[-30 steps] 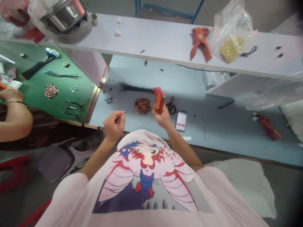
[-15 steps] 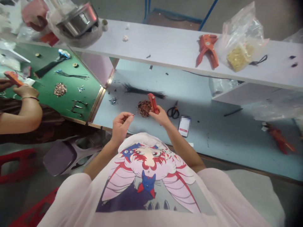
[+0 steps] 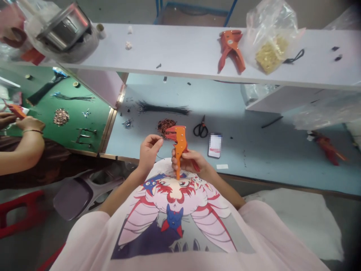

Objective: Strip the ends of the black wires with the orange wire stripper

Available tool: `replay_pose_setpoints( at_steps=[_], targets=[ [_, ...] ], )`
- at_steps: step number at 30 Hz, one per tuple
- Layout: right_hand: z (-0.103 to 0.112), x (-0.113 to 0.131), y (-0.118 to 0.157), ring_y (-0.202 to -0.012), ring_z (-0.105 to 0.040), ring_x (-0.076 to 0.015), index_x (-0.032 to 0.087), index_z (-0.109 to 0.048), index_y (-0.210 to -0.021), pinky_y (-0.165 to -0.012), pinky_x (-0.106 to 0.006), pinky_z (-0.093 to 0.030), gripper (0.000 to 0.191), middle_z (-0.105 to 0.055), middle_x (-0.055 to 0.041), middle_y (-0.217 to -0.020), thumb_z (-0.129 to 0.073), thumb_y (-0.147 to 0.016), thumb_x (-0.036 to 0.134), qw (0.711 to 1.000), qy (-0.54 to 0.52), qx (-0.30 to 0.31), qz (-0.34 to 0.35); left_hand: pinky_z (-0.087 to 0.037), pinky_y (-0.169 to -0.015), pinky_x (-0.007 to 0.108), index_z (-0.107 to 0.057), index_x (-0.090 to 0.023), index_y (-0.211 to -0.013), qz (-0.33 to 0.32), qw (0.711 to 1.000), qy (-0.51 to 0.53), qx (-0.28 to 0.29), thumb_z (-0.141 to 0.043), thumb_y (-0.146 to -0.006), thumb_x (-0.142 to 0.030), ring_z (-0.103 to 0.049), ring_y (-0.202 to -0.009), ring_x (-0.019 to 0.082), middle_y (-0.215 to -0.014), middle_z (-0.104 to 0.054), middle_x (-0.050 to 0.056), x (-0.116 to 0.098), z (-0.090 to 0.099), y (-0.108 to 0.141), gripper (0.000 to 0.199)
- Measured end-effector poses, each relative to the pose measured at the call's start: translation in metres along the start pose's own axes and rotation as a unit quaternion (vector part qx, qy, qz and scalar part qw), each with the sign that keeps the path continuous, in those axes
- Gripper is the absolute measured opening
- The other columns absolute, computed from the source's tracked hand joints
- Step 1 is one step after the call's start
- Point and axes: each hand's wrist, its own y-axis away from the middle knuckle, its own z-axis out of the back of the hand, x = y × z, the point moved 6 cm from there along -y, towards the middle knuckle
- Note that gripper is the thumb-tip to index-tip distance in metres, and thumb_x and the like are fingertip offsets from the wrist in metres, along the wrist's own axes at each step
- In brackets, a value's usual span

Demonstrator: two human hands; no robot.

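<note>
My right hand (image 3: 190,161) is wrapped round the handles of an orange and red wire stripper (image 3: 180,145), whose jaws point left. Just left of those jaws, my left hand (image 3: 151,146) is closed in a pinch on a thin dark wire (image 3: 159,156), part of which trails below the fingers. Behind the jaws lies a pile of small copper-coloured bits (image 3: 164,125). A bundle of black wires (image 3: 166,109) stretches across the blue table farther back. Black-handled scissors (image 3: 200,129) and a phone (image 3: 214,145) lie to the right of the stripper.
A white shelf (image 3: 186,47) crosses above the blue table (image 3: 234,116), bearing another wire stripper (image 3: 231,51), a plastic bag (image 3: 270,52) and a metal pot (image 3: 66,28). At the left, a person's hands hold an orange tool (image 3: 17,110) over a green table (image 3: 73,113).
My right hand has moved down towards my body and turned the wire stripper so its side faces up and its jaws point left, beside my left hand. The view has shifted slightly right.
</note>
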Motion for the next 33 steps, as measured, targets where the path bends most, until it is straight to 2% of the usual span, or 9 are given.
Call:
replay_pose_setpoints(
  at_steps=[3, 5, 14, 25, 33],
  targets=[
    [-0.008, 0.000, -0.003, -0.072, -0.062, -0.0177, 0.017, -0.050, -0.100, -0.072, -0.041, -0.053, 0.031, -0.061, -0.0032, -0.082, -0.062, -0.074, 0.029, 1.000, -0.011, 0.017, -0.008, -0.043, -0.058, 0.021, -0.061, -0.017, -0.076, -0.040, 0.998, -0.057, 0.002, -0.065, -0.071, -0.030, -0.052, -0.063, 0.009, -0.070, -0.059, -0.001, -0.006, -0.002, 0.007, 0.015],
    [-0.013, 0.000, -0.004, -0.073, -0.062, -0.0182, 0.017, -0.051, -0.100, -0.072, -0.040, -0.053, 0.031, -0.062, -0.0033, -0.081, -0.062, -0.074, 0.029, 0.999, -0.017, 0.030, -0.014, -0.045, -0.063, 0.022, -0.062, -0.017, -0.075, -0.058, 0.995, -0.080, 0.009, -0.065, -0.071, -0.029, -0.054, -0.067, 0.010, -0.071, -0.061, 0.000, -0.009, -0.004, 0.011, 0.012],
    [-0.025, -0.004, -0.002, -0.069, -0.062, -0.0184, 0.016, -0.048, -0.097, -0.072, -0.045, -0.053, 0.030, -0.062, -0.0033, -0.078, -0.062, -0.074, 0.029, 0.999, -0.009, 0.042, -0.023, -0.045, -0.061, 0.025, -0.063, -0.018, -0.071, -0.080, 0.988, -0.126, 0.042, -0.063, -0.075, -0.027, -0.056, -0.068, 0.013, -0.070, -0.059, 0.001, -0.014, -0.004, 0.020, 0.010],
    [-0.029, -0.011, -0.005, -0.064, -0.060, -0.0163, 0.017, -0.048, -0.095, -0.066, -0.040, -0.054, 0.029, -0.059, -0.0015, -0.074, -0.059, -0.079, 0.038, 0.997, -0.016, 0.081, 0.005, -0.046, -0.055, 0.025, -0.066, -0.017, -0.073, -0.018, 0.993, -0.070, 0.098, -0.065, -0.072, -0.026, -0.057, -0.059, 0.012, -0.065, -0.064, 0.001, -0.005, -0.011, 0.020, 0.009],
    [-0.031, -0.016, -0.005, -0.061, -0.059, -0.0146, 0.017, -0.048, -0.094, -0.065, -0.038, -0.054, 0.030, -0.058, -0.0002, -0.073, -0.060, -0.078, 0.039, 0.997, -0.019, 0.074, -0.011, -0.047, -0.058, 0.023, -0.067, -0.017, -0.076, -0.010, 0.995, -0.038, 0.095, -0.064, -0.071, -0.026, -0.058, -0.061, 0.011, -0.068, -0.066, 0.001, 0.002, -0.010, 0.022, 0.010]
  ],
)
